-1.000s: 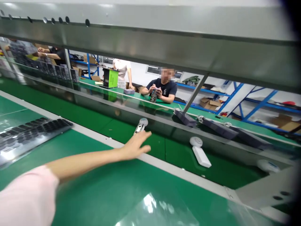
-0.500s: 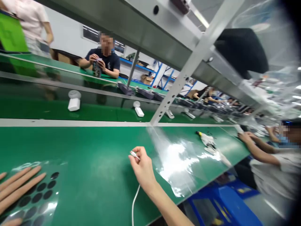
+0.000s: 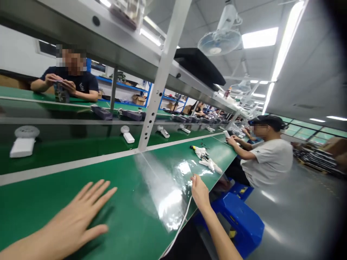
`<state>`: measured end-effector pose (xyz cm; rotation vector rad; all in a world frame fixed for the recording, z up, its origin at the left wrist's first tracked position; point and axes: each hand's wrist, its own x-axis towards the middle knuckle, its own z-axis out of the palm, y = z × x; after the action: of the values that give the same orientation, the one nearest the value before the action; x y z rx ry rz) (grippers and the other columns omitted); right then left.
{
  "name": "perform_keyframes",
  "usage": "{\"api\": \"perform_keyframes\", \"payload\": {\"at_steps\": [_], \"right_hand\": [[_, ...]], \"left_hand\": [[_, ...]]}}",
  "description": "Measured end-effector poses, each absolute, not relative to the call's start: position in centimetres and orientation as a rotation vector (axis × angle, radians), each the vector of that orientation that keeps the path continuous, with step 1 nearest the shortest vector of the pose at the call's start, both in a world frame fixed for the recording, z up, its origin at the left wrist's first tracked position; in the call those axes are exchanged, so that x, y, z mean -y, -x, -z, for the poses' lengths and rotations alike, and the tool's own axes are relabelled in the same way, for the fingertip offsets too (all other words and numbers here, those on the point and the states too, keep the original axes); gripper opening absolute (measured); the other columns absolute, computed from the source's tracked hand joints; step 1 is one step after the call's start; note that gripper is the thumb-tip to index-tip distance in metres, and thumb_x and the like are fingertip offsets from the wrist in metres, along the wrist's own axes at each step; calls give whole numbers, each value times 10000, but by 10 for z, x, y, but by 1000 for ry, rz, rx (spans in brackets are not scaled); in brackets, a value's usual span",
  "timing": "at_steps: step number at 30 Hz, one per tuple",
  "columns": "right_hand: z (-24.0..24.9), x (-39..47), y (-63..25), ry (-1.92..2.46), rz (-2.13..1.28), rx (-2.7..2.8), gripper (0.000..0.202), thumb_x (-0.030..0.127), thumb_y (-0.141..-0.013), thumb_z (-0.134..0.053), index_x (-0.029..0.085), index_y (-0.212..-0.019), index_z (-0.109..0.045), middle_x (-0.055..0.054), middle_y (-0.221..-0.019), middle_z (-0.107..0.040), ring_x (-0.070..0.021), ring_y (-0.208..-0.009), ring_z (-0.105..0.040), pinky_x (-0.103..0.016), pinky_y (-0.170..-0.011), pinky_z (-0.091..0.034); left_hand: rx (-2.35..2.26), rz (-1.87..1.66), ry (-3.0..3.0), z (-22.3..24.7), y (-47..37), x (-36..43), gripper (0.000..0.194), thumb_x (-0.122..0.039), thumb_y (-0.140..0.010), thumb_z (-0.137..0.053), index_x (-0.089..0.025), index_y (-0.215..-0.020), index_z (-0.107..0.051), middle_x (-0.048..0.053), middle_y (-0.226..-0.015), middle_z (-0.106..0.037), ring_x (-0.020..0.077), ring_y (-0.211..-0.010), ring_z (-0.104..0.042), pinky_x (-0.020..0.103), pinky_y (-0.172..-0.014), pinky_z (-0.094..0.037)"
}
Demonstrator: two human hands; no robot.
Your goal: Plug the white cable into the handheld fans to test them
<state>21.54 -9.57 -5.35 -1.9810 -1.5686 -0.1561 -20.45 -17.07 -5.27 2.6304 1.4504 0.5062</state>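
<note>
My left hand [image 3: 81,215] is spread flat, palm down, over the green bench top [image 3: 124,202], with nothing in it. Near the bench's front edge, my right hand [image 3: 200,191] pinches the end of a white cable [image 3: 183,220]. That cable runs down from the fingers along the bench edge; its plug is mostly hidden by them. Beside my right hand lies a clear plastic sheet [image 3: 154,184] that reflects the lights. Farther along the bench are white gloves [image 3: 210,165] and a tool-like item with a yellow and black tip [image 3: 193,147].
White handheld devices with round heads [image 3: 127,135] stand along the sunken lane behind a pale rail [image 3: 67,162]. A metal post [image 3: 159,86] rises from that rail. A seated co-worker [image 3: 267,155] and a blue stool [image 3: 238,220] are at the right. Another person [image 3: 73,85] sits opposite.
The view has swung right. My left hand has come off the sheet with black round stickers, which is out of view. My right hand, still pinching the cable, is now by the clear sheet.
</note>
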Motion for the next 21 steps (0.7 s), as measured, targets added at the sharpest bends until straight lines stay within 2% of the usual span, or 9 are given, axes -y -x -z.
{"api": "perform_keyframes", "payload": {"at_steps": [4, 9, 11, 13, 16, 19, 21], "right_hand": [[63, 67, -238, 2062, 126, 1571, 163, 257, -897, -526, 139, -988, -592, -45, -970, -629, -192, -883, -609, -411, -799, -487], [75, 44, -247, 2046, 66, 1621, 148, 235, -872, -562, 142, -977, -608, -75, -1165, -578, -244, -1104, -515, -494, -945, -379], [75, 45, -248, 1999, 16, 1664, 126, 222, -875, -554, 137, -950, -610, -67, -1108, -608, -236, -1087, -529, -500, -962, -353], [73, 48, -240, 1934, -40, 1711, 120, 192, -898, -502, 139, -879, -608, -35, -914, -657, -204, -942, -600, -486, -963, -344], [71, 56, -209, 1825, -133, 1749, 236, 181, -920, -406, 180, -753, -573, 1, -685, -634, -177, -708, -620, -417, -894, -396], [71, 64, -169, 1691, -236, 1731, 292, 266, -954, -310, 215, -795, -549, -13, -756, -666, -173, -735, -631, -273, -689, -475], [69, 70, -156, 1621, -277, 1703, 364, 304, -975, -226, 221, -827, -548, -21, -876, -693, -146, -788, -649, -225, -663, -486]], "left_hand": [[-1193, -224, -2614, 30, 99, 106, 677, -623, -854, -305, -277, -1416, -155, 70, -1481, -169, 305, -1359, -109, 571, -1078, -150], [-1061, -100, -2663, 37, 33, 59, 779, -653, -779, -441, -269, -1412, -197, 114, -1490, -106, 318, -1359, -29, 565, -1082, -83], [-1047, -56, -2630, 46, 30, 52, 778, -686, -771, -410, -287, -1407, -206, 113, -1487, -122, 332, -1356, -50, 581, -1073, -94], [-1054, -89, -2622, 53, 30, 49, 734, -694, -790, -352, -292, -1396, -258, 117, -1473, -218, 341, -1350, -138, 589, -1070, -107], [-1128, -291, -2630, 55, 20, 41, 571, -558, -892, -278, -274, -1388, -302, 109, -1391, -413, 289, -1300, -324, 554, -1085, -145], [-1236, -378, -2590, 51, 4, 24, 487, -391, -949, -178, -258, -1417, -215, 99, -1405, -387, 251, -1301, -323, 520, -1080, -205], [-1261, -312, -2573, 50, -5, 11, 511, -429, -944, -145, -255, -1421, -204, 122, -1437, -331, 303, -1314, -290, 559, -1041, -250]]}}
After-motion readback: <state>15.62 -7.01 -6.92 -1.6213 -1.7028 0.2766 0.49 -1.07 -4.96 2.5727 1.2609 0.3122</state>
